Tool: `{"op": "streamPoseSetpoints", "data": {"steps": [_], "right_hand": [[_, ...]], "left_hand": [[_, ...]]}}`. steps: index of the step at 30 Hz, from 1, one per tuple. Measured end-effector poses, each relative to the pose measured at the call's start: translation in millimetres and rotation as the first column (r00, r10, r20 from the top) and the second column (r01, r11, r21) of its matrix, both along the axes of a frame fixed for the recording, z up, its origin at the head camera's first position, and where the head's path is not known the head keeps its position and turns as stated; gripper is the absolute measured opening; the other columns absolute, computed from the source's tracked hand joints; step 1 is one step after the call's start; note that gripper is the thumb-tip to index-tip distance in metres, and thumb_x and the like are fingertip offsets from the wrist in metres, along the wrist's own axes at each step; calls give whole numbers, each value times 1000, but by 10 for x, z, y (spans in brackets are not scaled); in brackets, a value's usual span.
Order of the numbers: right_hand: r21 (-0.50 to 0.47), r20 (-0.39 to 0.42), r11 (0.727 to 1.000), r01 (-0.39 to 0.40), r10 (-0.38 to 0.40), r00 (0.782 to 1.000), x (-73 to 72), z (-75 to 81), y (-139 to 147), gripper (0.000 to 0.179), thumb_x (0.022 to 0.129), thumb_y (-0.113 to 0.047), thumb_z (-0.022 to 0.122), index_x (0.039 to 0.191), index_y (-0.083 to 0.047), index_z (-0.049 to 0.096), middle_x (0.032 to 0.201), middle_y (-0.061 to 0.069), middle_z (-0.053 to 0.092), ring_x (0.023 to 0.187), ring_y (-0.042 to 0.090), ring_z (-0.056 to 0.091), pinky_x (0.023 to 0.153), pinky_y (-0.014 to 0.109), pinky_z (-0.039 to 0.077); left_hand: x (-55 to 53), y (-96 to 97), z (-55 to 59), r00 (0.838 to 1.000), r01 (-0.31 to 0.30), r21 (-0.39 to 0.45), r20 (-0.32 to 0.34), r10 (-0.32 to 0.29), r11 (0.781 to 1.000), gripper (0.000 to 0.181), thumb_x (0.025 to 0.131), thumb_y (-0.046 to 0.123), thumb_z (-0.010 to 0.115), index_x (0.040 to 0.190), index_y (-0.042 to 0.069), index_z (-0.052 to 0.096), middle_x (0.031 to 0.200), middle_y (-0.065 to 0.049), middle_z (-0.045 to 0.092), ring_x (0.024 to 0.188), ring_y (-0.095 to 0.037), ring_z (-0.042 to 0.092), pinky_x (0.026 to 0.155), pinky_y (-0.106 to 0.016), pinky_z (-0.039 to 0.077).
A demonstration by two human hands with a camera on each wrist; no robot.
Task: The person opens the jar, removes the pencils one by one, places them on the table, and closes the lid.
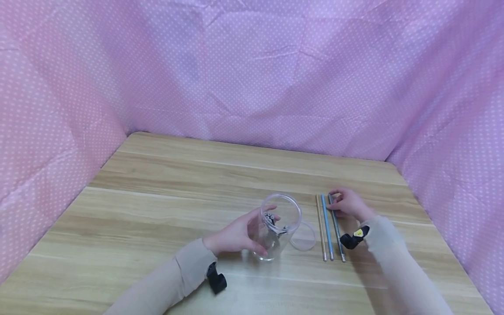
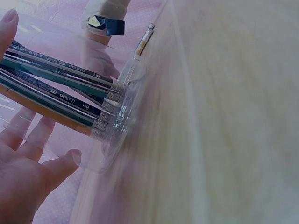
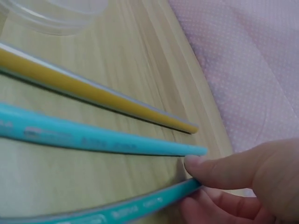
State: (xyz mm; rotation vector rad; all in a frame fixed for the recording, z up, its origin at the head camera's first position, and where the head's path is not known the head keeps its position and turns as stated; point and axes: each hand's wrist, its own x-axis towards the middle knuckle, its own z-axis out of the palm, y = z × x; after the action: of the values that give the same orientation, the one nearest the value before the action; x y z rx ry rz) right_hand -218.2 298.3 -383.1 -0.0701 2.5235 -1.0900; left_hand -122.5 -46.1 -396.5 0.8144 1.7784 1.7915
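Note:
My left hand (image 1: 236, 232) grips a clear plastic jar (image 1: 271, 246) round its side, thumb and fingers spread about the wall. Inside lean several HB pencils (image 2: 74, 103), mostly dark green, with their eraser ends at the jar's bottom in the left wrist view. To the right, three pencils lie side by side: a yellow one (image 1: 320, 227), a light blue one (image 1: 327, 227) and a dark green one (image 1: 337, 229). The thumb and fingers of my right hand (image 1: 349, 204) pinch the far end of the dark green pencil, the thumb right by the blue pencil's tip.
A clear round lid (image 1: 303, 237) lies on the wooden table (image 1: 157, 210) between the jar and the yellow pencil. Pink dotted cloth (image 1: 252, 78) hangs round the table's back and sides.

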Motion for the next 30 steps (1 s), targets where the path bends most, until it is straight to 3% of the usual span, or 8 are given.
{"op": "streamPoseSetpoints", "data": {"steps": [9, 22, 30], "right_hand": [[85, -20, 996, 20, -18, 1000, 15, -4, -58, 50, 83, -3, 66, 126, 11, 44, 87, 12, 57, 73, 16, 60, 65, 29, 57], [85, -18, 996, 23, -22, 1000, 35, -22, -49, 49, 85, -4, 65, 127, 10, 43, 90, 14, 58, 73, 16, 60, 64, 29, 57], [95, -71, 995, -9, 16, 997, 30, 82, 9, 51, 89, -8, 60, 132, 10, 39, 97, 22, 61, 77, 18, 64, 70, 33, 58]], "left_hand": [[7, -3, -12, 1000, 11, 18, 6, -11, 1000, 102, 67, -8, 77, 150, 9, 20, 146, -18, 40, 132, -30, 42, 115, -37, 25], [26, 8, -22, 1000, 8, 11, 2, -8, 1000, 103, 67, -7, 77, 150, 9, 19, 146, -16, 41, 132, -27, 43, 115, -35, 25], [8, 9, -17, 1000, 7, 12, -10, -6, 1000, 102, 67, -8, 77, 150, 8, 19, 146, -18, 41, 131, -29, 43, 115, -35, 27]]}}
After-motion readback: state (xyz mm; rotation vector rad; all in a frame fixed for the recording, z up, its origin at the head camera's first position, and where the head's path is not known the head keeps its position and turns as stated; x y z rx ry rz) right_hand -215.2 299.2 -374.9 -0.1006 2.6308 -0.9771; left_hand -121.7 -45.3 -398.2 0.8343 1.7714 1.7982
